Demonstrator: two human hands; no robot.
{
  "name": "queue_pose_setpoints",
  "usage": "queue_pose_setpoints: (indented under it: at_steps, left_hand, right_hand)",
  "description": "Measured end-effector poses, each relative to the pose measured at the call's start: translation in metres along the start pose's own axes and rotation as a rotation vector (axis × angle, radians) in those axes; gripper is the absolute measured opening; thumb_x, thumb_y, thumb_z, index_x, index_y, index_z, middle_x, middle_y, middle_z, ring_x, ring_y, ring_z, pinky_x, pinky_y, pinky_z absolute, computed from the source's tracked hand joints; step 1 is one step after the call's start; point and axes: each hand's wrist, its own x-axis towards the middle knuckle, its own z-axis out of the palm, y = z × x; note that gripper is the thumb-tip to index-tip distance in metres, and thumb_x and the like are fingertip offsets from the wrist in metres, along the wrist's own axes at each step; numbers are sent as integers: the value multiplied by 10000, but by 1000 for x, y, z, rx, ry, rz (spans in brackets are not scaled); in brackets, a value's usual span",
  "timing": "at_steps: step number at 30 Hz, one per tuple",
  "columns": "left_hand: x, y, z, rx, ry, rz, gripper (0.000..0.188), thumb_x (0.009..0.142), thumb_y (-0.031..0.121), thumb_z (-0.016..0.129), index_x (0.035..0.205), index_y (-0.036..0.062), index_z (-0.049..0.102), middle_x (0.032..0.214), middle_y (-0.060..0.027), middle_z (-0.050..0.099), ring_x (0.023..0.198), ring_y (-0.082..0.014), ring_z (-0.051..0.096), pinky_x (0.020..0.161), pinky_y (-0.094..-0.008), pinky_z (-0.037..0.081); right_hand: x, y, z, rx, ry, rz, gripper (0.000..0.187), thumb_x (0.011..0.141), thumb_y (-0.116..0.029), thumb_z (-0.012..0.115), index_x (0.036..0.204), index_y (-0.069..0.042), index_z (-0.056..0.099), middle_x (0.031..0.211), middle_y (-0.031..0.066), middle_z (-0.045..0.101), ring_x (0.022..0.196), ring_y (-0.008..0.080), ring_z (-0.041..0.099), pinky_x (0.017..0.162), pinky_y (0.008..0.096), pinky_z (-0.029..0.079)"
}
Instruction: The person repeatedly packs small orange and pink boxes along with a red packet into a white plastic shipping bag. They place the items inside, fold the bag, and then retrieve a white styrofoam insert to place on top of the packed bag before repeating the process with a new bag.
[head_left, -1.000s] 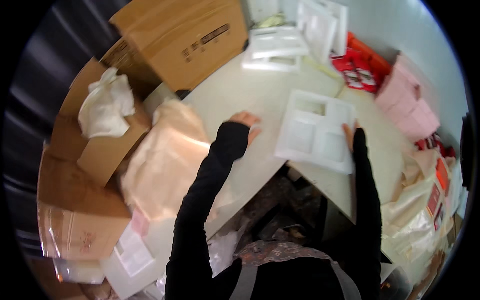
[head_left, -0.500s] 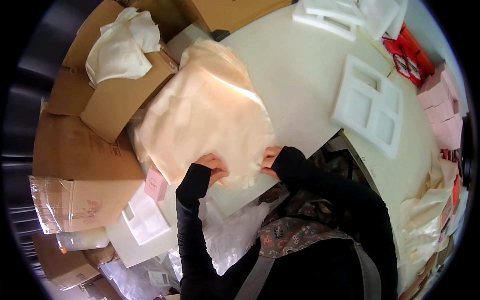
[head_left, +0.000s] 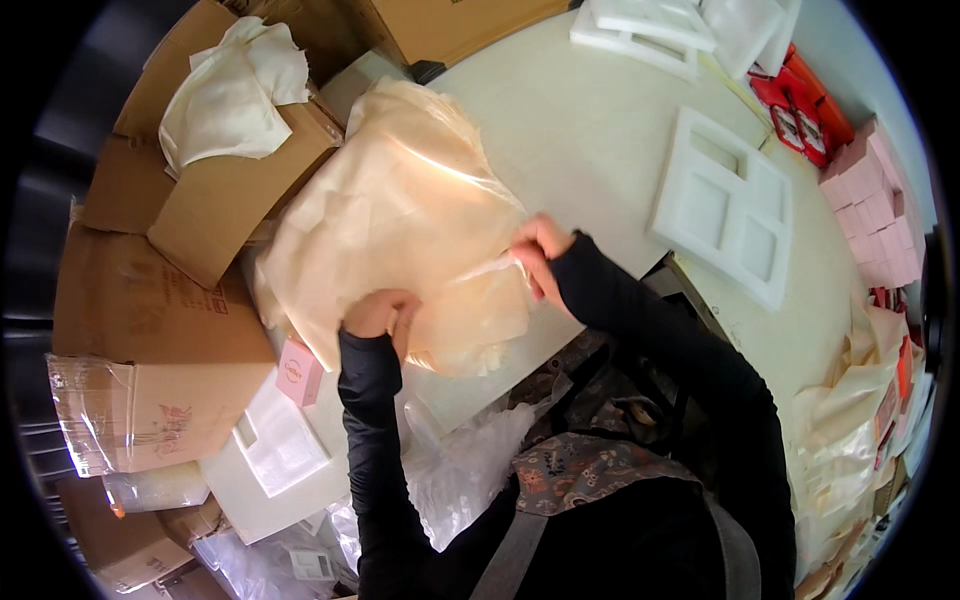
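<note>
near the body, crumpled see-through plastic bags (head_left: 465, 455) sit below the edge of the pale, smooth counter (head_left: 570, 130). the left hand (head_left: 385, 312) rests on a big, shiny, peach-coloured cloth (head_left: 390, 210), near its front edge. its fingers are curled, but i cannot tell if they pinch anything. the right hand (head_left: 540, 258) pinches the cloth at its right side, and pulls up a thin fold. the cloth lies wrinkled on the counter, in front of the body. to the left, 1 small pink card box (head_left: 298, 370) stands by the cloth, next to a flat white foam piece (head_left: 283, 440). past it is a big brown cardboard box (head_left: 160, 345) with open flaps. farther right, 1 white foam tray (head_left: 737, 207) with square hollows lies flat. beyond it are stacked pink boxes (head_left: 872, 205).
</note>
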Motion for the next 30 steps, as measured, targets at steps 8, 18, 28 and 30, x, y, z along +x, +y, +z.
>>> queue_pose_setpoints:
  at_steps: [8,18,28,30]
  left_hand:
    - [108,49,-61,175,270,284,103,845,65,593,932,25,632,748,-148,606,642,-267,599,622,-302,471]
    - [98,86,-79,-230,7,-321,81,798,65,632,826,-10,640,681,-44,626,618,-66,546,593,-212,441]
    - [95,80,-59,-42,32,-142,247,723,163,717,656,18,530,504,-41,452,462,-100,405,444,-258,343]
    - [94,78,-53,41,43,-145,294,702,198,752,653,22,523,498,-59,430,453,-118,382,437,-268,334]
  right_hand:
    - [81,-113,-74,-37,84,-273,226,854,-180,599,993,-3,615,673,25,610,483,69,508,495,212,450]
    - [60,-87,-67,-292,-104,-229,270,781,-243,692,903,-11,626,728,44,608,533,87,497,543,236,450]
    - [30,-34,53,-700,379,-445,514,591,-467,789,737,-71,497,669,83,531,509,265,559,435,356,427]
    - [36,-29,52,-660,490,-479,404,644,-358,785,713,-79,500,641,71,532,508,259,558,439,342,425]
